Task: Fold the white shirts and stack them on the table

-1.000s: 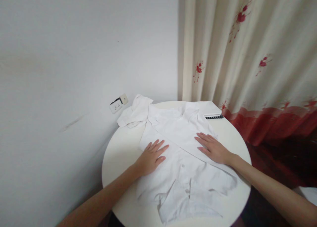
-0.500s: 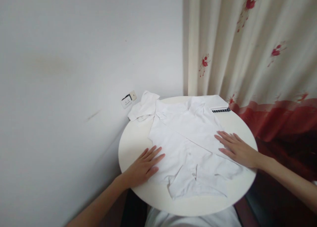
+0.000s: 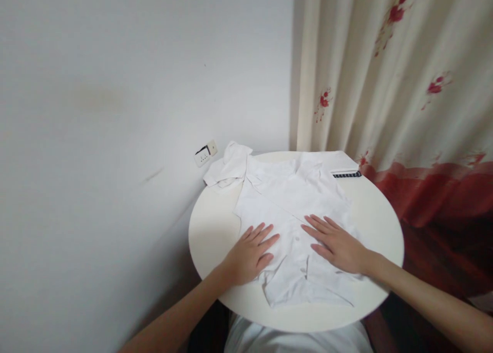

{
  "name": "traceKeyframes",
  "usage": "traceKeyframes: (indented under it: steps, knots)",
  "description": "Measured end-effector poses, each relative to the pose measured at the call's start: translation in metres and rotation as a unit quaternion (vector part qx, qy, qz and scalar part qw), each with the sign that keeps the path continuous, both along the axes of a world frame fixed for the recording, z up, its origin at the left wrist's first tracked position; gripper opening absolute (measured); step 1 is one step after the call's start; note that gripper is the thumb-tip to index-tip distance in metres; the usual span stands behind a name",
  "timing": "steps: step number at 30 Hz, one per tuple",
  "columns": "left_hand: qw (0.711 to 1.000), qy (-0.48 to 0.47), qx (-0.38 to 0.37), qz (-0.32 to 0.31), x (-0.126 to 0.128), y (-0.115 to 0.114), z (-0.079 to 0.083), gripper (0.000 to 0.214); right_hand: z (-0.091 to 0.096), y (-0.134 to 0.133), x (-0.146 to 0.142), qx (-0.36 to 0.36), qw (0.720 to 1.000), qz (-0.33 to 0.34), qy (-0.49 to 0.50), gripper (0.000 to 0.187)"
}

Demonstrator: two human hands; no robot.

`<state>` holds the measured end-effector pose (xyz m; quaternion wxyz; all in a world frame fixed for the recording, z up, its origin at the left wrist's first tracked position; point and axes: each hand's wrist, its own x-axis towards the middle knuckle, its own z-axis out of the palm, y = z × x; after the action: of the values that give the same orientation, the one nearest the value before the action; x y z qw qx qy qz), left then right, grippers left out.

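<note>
A white short-sleeved shirt with buttons lies spread on a round white table, its collar end away from me. Its lower part, nearest me, is creased and bunched. My left hand rests palm down on the left side of the shirt, fingers spread. On the right half, my right hand lies flat on the fabric with its fingers apart, close to the button line. Neither hand grips the cloth. One sleeve hangs toward the wall at the far left; the other reaches the far right edge.
A dark spiral-bound edge shows beside the right sleeve. Close behind the table on the left stands a white wall with a power socket. A cream and red flowered curtain hangs at the back right.
Both hands have slid inward over the shirt, the right one farther, so they are now closer together. The view has shifted slightly. The shirt lies nearly the same.
</note>
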<state>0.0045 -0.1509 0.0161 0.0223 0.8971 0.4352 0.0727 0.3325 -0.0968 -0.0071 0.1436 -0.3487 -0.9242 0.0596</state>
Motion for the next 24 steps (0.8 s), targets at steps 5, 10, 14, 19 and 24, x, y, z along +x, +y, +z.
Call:
traceKeyframes:
  steps: [5,10,14,19,24]
  knots:
    - [0.999,0.016,-0.038,-0.03,-0.02,-0.01,0.008,0.072,-0.002,-0.001,0.012,0.005,1.0,0.008,0.003,0.058]
    - [0.993,-0.02,-0.106,-0.052,-0.032,-0.01,0.023,0.088,0.0,-0.003,0.018,-0.012,1.0,0.002,0.022,0.058]
    - [0.983,-0.108,-0.132,-0.061,-0.02,-0.012,0.038,0.062,0.008,-0.008,0.013,-0.045,0.997,-0.001,0.055,0.052]
    - [0.984,-0.08,-0.122,-0.102,0.024,-0.026,0.038,0.066,0.023,-0.033,-0.001,-0.076,0.994,0.034,0.071,0.054]
    - [0.985,-0.02,-0.109,-0.129,0.039,-0.035,0.021,0.08,0.02,-0.055,0.001,-0.091,0.994,0.043,0.043,0.059]
